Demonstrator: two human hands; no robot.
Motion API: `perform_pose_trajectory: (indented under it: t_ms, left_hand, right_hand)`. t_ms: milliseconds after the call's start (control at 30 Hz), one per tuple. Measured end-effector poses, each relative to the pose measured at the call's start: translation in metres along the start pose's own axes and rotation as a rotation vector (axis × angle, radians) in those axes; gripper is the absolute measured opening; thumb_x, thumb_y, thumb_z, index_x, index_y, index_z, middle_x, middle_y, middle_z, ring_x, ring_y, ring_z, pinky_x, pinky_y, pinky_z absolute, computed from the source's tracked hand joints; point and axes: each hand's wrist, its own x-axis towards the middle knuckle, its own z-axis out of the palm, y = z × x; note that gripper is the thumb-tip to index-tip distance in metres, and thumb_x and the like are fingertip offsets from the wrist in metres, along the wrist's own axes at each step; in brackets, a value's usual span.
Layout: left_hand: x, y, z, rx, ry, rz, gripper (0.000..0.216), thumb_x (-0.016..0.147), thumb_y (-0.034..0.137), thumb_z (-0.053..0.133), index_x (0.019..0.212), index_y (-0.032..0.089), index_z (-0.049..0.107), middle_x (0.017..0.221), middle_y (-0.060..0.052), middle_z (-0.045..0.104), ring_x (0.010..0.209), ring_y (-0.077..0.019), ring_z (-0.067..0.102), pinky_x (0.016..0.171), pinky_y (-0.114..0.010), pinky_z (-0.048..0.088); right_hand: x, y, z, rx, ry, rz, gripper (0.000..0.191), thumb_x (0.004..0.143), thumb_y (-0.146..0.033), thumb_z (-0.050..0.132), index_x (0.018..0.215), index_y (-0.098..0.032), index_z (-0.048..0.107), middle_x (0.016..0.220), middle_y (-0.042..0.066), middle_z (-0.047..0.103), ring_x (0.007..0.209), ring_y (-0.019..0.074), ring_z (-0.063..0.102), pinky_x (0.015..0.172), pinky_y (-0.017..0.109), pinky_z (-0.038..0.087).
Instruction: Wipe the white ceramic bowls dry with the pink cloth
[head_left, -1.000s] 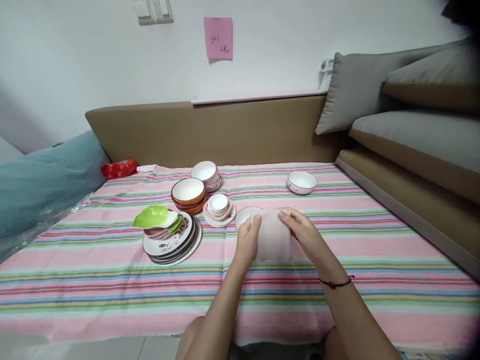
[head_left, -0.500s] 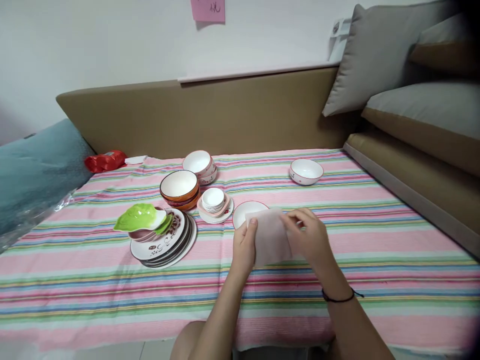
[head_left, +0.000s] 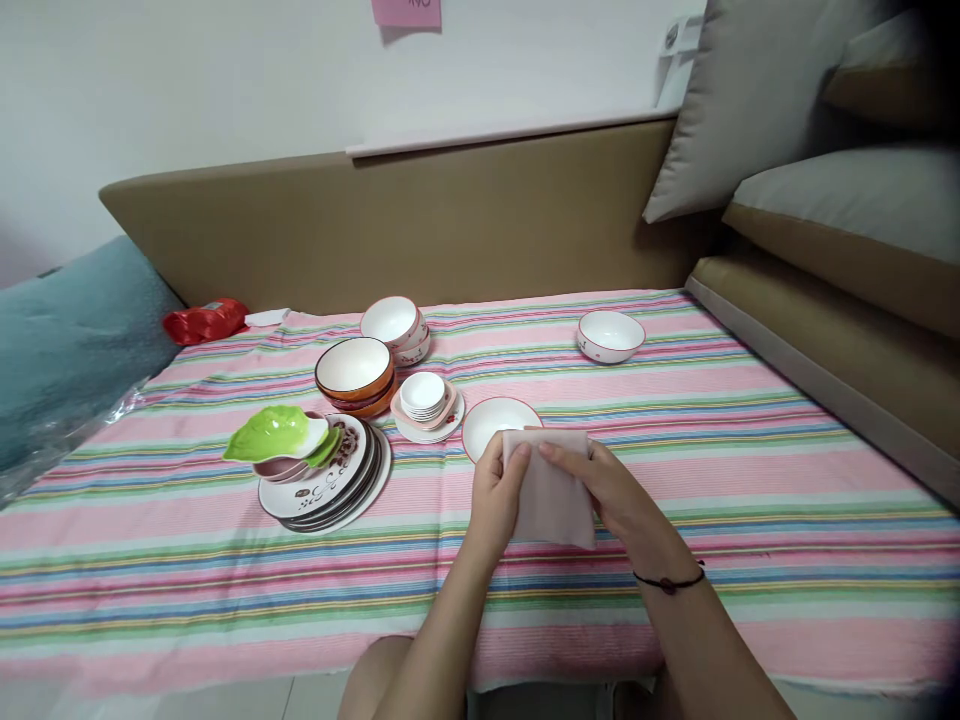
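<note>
Both hands hold a pale pinkish folded cloth (head_left: 553, 500) in front of me. My left hand (head_left: 496, 490) is closed on its left side, thumb on top. My right hand (head_left: 604, 485) grips the upper right part, thumb laid across the cloth; a dark cord bracelet circles that wrist. Just behind the cloth sits a white bowl with a red rim (head_left: 499, 415), partly covered by the cloth and left hand. Another red-rimmed white bowl (head_left: 611, 337) stands farther back on the right.
On the striped cloth cover (head_left: 225, 600), left of my hands, stand stacked plates (head_left: 330, 490) with a green leaf-shaped dish (head_left: 274, 435), brown bowls (head_left: 356, 370), white bowls (head_left: 394, 325) and small white dishes (head_left: 422, 395). A red package (head_left: 206, 322) lies far left; cushions (head_left: 847, 220) are piled right.
My right hand has come in from the right edge of the cloth to its top, close to my left hand. The cloth now hangs straighter. The view has shifted slightly.
</note>
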Motion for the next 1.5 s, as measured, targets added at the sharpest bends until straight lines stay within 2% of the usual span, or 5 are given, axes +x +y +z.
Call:
perform_pose_trajectory:
  t_ms: [300, 533, 833, 1300, 1500]
  left_hand:
    - [0.010, -0.005, -0.044, 0.978, -0.186, 0.395, 0.025, 0.087, 0.041, 0.062, 0.100, 0.020, 0.069, 0.099, -0.009, 0.070, 0.100, -0.0253, 0.060, 0.090, -0.038, 0.041]
    - [0.012, -0.016, -0.044, 1.329, -0.318, 0.385, 0.021, 0.092, 0.021, 0.049, 0.082, 0.018, 0.067, 0.083, -0.008, 0.069, 0.087, -0.0228, 0.059, 0.091, -0.041, 0.037]
    - [0.017, -0.007, -0.047, 0.379, 0.014, 0.059, 0.034, 0.084, 0.048, 0.057, 0.084, 0.016, 0.065, 0.072, -0.002, 0.060, 0.067, -0.0164, 0.050, 0.062, -0.027, 0.035]
    - [0.017, -0.006, -0.037, 0.005, -0.005, -0.078, 0.026, 0.073, 0.039, 0.070, 0.078, 0.014, 0.067, 0.069, 0.001, 0.058, 0.065, -0.0126, 0.047, 0.061, -0.024, 0.036]
    - [0.017, -0.006, -0.034, 0.015, -0.014, -0.106, 0.027, 0.072, 0.040, 0.069, 0.077, 0.014, 0.067, 0.068, 0.000, 0.058, 0.064, -0.0131, 0.047, 0.060, -0.024, 0.036]
  right_hand:
    - [0.032, 0.012, -0.051, 0.358, 0.485, -0.018, 0.032, 0.071, -0.039, 0.075, 0.095, -0.020, 0.070, 0.093, 0.005, 0.075, 0.080, 0.0218, 0.070, 0.060, 0.027, 0.056]
    - [0.034, 0.020, -0.061, 0.486, 0.469, -0.035, 0.033, 0.060, -0.019, 0.081, 0.092, -0.020, 0.072, 0.100, 0.003, 0.075, 0.090, 0.0187, 0.069, 0.063, 0.021, 0.057]
    - [0.028, 0.012, -0.062, 0.000, 0.804, -0.393, 0.040, 0.068, -0.041, 0.078, 0.097, -0.015, 0.071, 0.099, 0.008, 0.073, 0.088, 0.0221, 0.066, 0.070, 0.031, 0.054]
    - [0.024, 0.040, 0.001, -0.771, 0.033, -0.998, 0.050, 0.094, -0.022, 0.040, 0.143, -0.027, 0.047, 0.150, 0.004, 0.046, 0.144, 0.0256, 0.035, 0.119, 0.051, 0.028]
    - [0.036, 0.048, 0.000, -0.439, 0.222, -0.771, 0.041, 0.095, -0.028, 0.045, 0.135, -0.026, 0.056, 0.141, 0.006, 0.056, 0.134, 0.0258, 0.048, 0.114, 0.050, 0.038]
